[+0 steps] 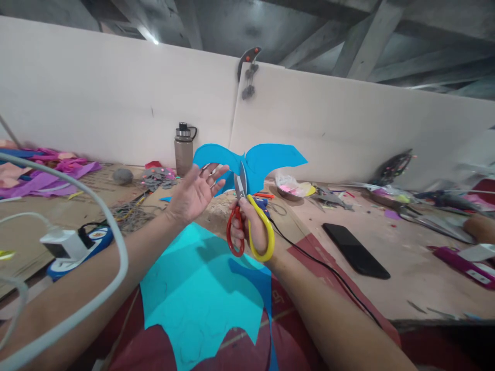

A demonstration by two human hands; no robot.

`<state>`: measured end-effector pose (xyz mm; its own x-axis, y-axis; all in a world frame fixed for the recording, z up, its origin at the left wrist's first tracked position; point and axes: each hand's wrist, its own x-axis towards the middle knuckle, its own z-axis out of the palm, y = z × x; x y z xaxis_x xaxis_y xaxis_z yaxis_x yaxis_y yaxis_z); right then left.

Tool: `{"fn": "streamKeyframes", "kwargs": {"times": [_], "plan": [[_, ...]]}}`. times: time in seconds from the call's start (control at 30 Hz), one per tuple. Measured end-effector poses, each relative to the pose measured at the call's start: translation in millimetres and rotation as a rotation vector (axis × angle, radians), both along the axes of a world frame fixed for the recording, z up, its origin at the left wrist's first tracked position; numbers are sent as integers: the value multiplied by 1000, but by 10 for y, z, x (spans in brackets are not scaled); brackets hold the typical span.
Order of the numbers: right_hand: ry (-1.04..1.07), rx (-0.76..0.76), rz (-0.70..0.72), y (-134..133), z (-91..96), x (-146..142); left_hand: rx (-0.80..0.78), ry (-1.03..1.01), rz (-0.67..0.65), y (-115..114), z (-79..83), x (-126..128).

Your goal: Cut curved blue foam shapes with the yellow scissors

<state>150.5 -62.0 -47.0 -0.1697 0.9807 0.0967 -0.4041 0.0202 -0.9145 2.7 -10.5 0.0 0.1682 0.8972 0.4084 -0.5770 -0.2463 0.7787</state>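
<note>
My right hand (247,226) grips a pair of scissors (249,226) with one red and one yellow handle loop, blades pointing up. A blue cut-out shape (255,162) with two wing-like lobes stands on the blade tips. My left hand (197,190) is raised beside it, palm up and fingers spread, its fingertips at the shape's left lobe. Below both hands a larger sheet of turquoise material (201,288) with scalloped cut edges lies over a dark red surface.
A grey bottle (183,149) stands at the white back wall. A black phone (356,250) and a black cord lie right of the scissors. Pink and purple scraps (46,175) pile at the left. A white charger with cables (64,242) is near left. Another person's hand (479,226) shows at the right edge.
</note>
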Motion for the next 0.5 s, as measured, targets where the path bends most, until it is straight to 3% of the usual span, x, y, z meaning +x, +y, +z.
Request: {"fn": "streamKeyframes", "kwargs": {"times": [0.07,0.17,0.3,0.5], "plan": [[28,-5,38,-4,3,1,76,25,-10,15,-75,39],[26,12,69,-21,7,-6,128,55,78,86,-157,77],[-73,30,79,-76,24,-37,28,-34,217,178,-147,77],[-276,89,78,-140,-17,-61,-110,-101,257,178,-76,65]]}}
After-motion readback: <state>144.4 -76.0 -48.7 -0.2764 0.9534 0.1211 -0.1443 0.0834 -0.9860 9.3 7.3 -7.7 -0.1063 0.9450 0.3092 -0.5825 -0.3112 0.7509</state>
